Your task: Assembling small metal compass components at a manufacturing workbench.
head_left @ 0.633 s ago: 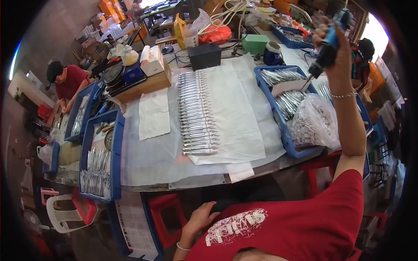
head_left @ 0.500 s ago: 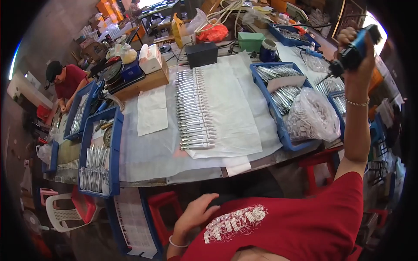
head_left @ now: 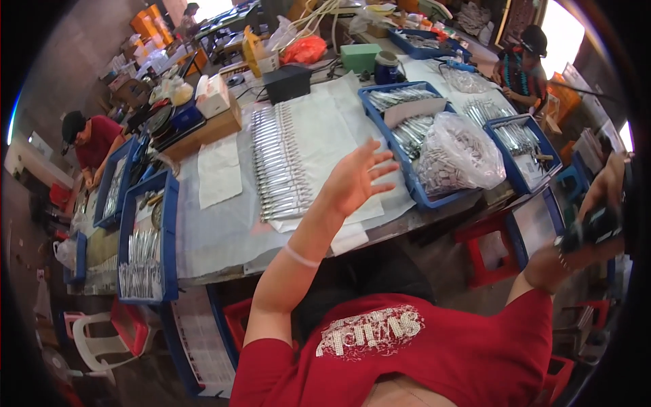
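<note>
Raised from beside the shirt since the earlier frame, the left hand (head_left: 356,178) is now held out over the front of the table (head_left: 210,237), and the right hand (head_left: 588,254) is lowered from high up to the far right rim of the view. Nothing is held by the left hand; its fingers are spread, just right of the silver rods (head_left: 279,163). These are laid side by side in one long row on white paper (head_left: 325,129). By the right hand a dark power tool (head_left: 600,227) is gripped in the air, though it is so blurred that the placing of each finger cannot be told.

Pale lettering is printed across the red shirt (head_left: 495,332) (its letters are bent by folds and by the lens). Small print is borne by a sheet (head_left: 195,339) below the table, too fine to be read, and the marks on the white box (head_left: 212,97) cannot be made out.

More silver rods in the right-hand blue tray (head_left: 422,198) are partly covered by a clear bag (head_left: 461,156) filled with small pale pieces. The front table edge is crossed and partly hidden by the left forearm (head_left: 298,251), and the far right is cut off in black.
</note>
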Action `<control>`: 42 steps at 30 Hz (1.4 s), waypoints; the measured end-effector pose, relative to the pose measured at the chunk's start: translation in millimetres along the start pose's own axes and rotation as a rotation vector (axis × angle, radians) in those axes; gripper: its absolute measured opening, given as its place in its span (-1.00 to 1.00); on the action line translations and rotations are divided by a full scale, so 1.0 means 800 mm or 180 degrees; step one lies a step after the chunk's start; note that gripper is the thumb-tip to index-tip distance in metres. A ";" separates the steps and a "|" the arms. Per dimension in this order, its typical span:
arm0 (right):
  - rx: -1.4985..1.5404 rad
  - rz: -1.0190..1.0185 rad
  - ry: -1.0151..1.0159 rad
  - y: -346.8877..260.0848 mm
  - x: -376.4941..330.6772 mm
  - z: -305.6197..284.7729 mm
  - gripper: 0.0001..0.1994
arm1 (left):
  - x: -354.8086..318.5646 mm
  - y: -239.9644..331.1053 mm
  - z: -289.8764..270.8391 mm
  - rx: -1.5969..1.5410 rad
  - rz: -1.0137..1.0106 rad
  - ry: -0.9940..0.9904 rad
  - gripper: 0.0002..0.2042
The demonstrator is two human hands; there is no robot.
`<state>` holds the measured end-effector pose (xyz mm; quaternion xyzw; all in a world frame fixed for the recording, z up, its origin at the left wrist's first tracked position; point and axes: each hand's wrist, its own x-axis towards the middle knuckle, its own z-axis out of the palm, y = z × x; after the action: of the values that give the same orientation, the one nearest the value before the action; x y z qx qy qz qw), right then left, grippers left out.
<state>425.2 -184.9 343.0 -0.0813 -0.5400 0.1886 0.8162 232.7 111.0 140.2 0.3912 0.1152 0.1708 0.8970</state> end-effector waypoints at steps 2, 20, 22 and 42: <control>0.0115 0.0063 0.0201 -0.001 -0.040 0.006 -0.64 | 0.072 0.006 -0.011 -0.0827 -0.0176 -0.0280 -0.18; -0.0835 0.1368 0.0004 0.008 -0.101 -0.046 -0.39 | 0.371 0.135 -0.164 0.1967 0.0752 0.2140 -0.68; -0.0776 0.1576 0.0042 0.039 -0.103 -0.053 -0.36 | 0.380 0.168 -0.216 0.3289 0.0689 0.2286 -0.63; -0.0016 0.1076 0.0518 0.207 -0.105 -0.050 -0.35 | 0.233 0.113 -0.247 0.4872 -0.0156 0.1077 -0.54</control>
<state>396.4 -63.4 199.9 -0.1879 -0.4514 0.3145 0.8137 316.6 373.4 61.5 0.8666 0.3446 0.0813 0.3517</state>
